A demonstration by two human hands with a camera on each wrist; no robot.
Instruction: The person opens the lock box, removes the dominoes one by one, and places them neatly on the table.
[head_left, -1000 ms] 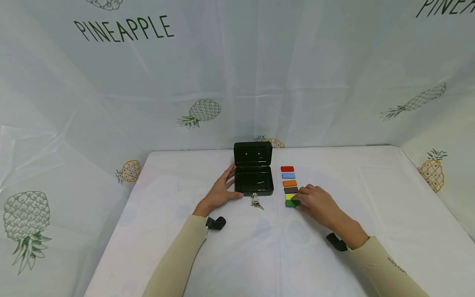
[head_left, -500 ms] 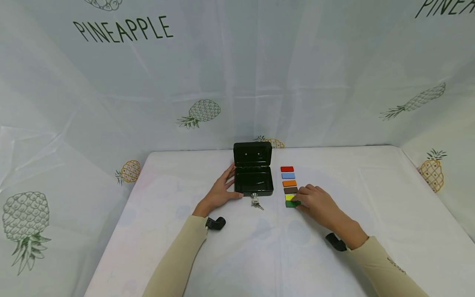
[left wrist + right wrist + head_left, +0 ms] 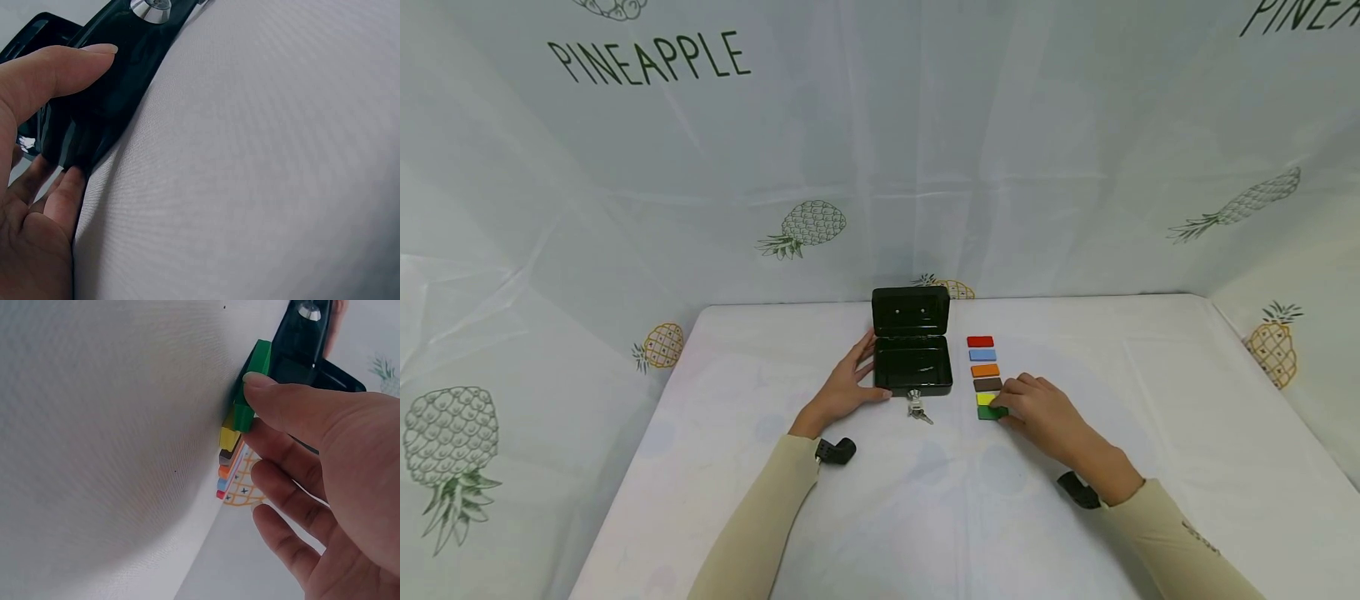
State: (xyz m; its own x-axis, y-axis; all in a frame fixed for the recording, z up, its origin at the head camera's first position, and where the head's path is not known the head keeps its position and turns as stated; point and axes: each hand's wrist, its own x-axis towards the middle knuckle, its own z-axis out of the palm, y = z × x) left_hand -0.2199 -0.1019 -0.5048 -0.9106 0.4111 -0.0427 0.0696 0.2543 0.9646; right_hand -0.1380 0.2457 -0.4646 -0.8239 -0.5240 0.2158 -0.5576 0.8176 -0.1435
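Note:
A black cash box [image 3: 913, 367] stands with its lid raised and keys [image 3: 919, 410] hanging at its front lock. My left hand [image 3: 842, 393] holds the box by its front left corner. The thumb [image 3: 75, 69] lies across the front face, and the fingers rest against the side. To the right of the box, my right hand [image 3: 1045, 417] pinches a green block [image 3: 257, 369] between thumb and forefinger. Right beside it is a yellow block [image 3: 985, 399], partly covered by the fingers in the head view. The other right fingers are loosely bent.
Beyond the yellow block, a column runs back: a dark brown block [image 3: 987, 384], an orange block [image 3: 985, 370], a light blue block [image 3: 982, 355] and a red block [image 3: 980, 342]. A white cloth [image 3: 880, 517] covers the table. A pineapple-print curtain [image 3: 1045, 167] hangs behind.
The green block has shifted very slightly toward the table's front, with the right hand on it. The left hand and the cash box look the same.

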